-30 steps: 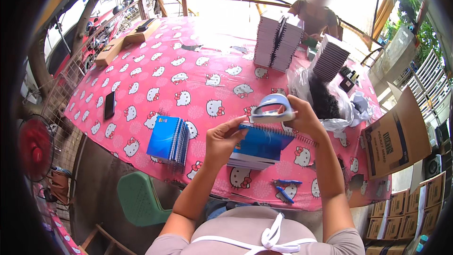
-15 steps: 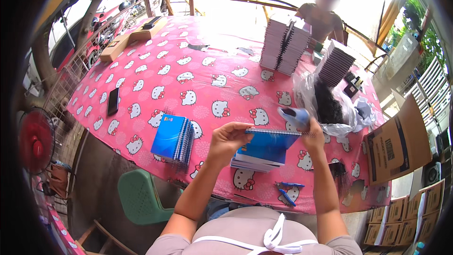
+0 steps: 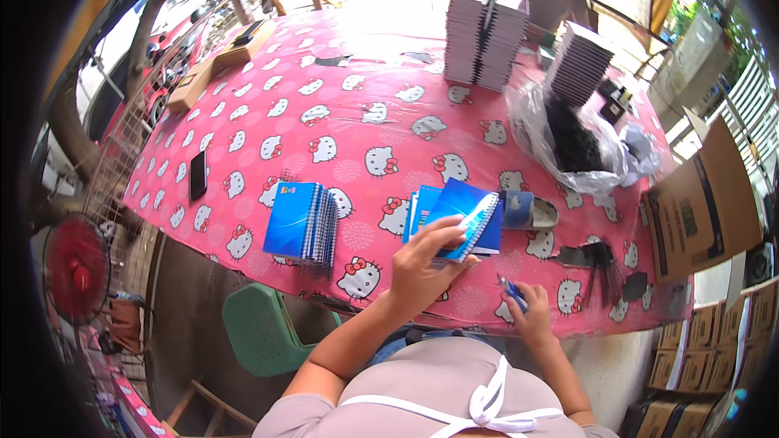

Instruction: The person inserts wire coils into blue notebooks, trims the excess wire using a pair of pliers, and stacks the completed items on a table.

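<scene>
My left hand (image 3: 428,266) grips a blue spiral-bound notebook (image 3: 467,209) by its lower edge, the thumb underneath. The notebook is tilted over a small pile of other blue notebooks (image 3: 412,212), mostly hidden beneath it. Near the table's front edge, my right hand (image 3: 531,316) is closed around small blue-handled pliers (image 3: 514,295), their tip pointing up toward the notebook. To the right of the pile rests a rounded blue item with a pale end (image 3: 529,211). A stack of blue spiral notebooks (image 3: 294,217) stands to the left.
A pink patterned cloth covers the table (image 3: 324,186). Black binding coils (image 3: 594,261) lie at right, near an open carton (image 3: 704,211). Behind are a plastic bag with black coils (image 3: 574,142), tall notebook stacks (image 3: 484,40) and a person. A phone (image 3: 198,176) lies left; a green chair (image 3: 264,331) stands below.
My right hand has set down the blue item, moved toward me and picked up the pliers from the table. My left hand has lowered the notebook onto the pile.
</scene>
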`<state>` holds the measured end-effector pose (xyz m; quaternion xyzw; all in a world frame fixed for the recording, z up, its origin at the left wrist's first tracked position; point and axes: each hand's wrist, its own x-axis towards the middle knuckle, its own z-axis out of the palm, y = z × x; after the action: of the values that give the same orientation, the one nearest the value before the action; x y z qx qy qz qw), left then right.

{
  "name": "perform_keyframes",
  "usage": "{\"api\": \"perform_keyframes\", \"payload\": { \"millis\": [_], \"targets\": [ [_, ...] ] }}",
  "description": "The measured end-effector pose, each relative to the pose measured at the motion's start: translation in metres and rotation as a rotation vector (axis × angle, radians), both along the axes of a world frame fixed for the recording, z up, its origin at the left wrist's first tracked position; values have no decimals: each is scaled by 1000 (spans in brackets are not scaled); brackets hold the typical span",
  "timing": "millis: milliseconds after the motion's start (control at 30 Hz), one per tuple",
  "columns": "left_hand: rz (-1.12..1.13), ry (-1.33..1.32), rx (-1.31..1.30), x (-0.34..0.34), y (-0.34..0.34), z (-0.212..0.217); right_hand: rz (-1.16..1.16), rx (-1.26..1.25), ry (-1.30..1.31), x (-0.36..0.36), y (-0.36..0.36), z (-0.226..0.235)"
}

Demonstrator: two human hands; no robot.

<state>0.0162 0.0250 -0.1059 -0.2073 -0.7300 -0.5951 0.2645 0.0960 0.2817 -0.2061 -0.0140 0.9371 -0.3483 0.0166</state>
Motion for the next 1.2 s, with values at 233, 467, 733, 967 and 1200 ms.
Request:
{"api": "perform_keyframes", "payload": {
  "millis": [233, 467, 733, 967, 1200],
  "targets": [
    [-29, -49, 2, 6, 4, -13, 190, -86, 445, -19, -69, 124],
    [-44, -3, 42, 7, 6, -13, 159, -1, 478, -20, -66, 133],
    [-39, -28, 66, 9, 5, -14, 196, -451, -8, -31, -57, 131],
    [-20, -50, 57, 14, 3, -8, 197, -267, 274, -30, -66, 132],
    [-13, 70, 15, 11, 5, -10, 186, -557, 77, -30, -58, 119]
  ]
}}
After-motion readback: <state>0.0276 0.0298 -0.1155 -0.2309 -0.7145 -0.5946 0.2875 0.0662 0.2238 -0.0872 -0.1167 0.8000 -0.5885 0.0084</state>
